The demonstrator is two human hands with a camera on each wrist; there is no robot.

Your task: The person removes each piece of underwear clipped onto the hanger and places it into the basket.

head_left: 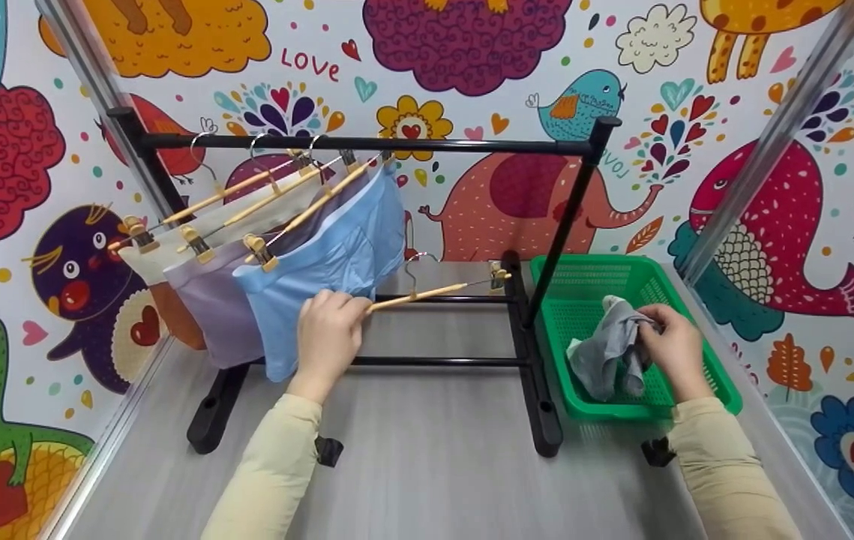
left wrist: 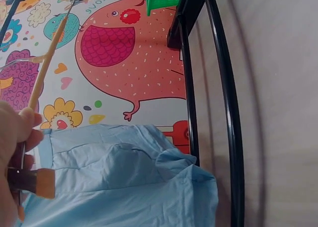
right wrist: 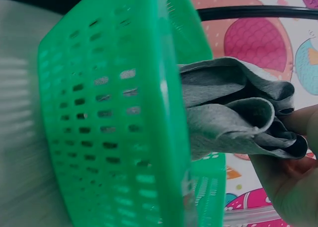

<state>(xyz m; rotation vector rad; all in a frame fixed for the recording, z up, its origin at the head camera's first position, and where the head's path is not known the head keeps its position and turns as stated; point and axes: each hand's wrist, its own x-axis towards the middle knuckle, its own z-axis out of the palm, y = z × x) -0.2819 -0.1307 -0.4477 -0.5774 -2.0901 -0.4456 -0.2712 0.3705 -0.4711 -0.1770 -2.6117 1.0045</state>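
My left hand (head_left: 331,334) grips one end of a wooden clip hanger (head_left: 419,295) in front of the rack; its hook points up and a clip shows at its far right end. Close behind that hand hang light blue underpants (head_left: 322,262), clipped to another hanger on the rack. In the left wrist view, a clip (left wrist: 32,181) of the held hanger sticks out beside the fingers. My right hand (head_left: 672,349) pinches a crumpled grey cloth garment (head_left: 610,352) over the green basket (head_left: 696,390). The right wrist view shows the garment's folds (right wrist: 233,108) bunched at the fingertips.
A black rack (head_left: 471,146) stands on the grey floor surface (head_left: 427,450). Purple underpants (head_left: 220,300) and a cream and brown pair (head_left: 172,300) hang on its left half. A patterned wall (head_left: 501,202) is behind; metal posts (head_left: 756,150) stand at both sides.
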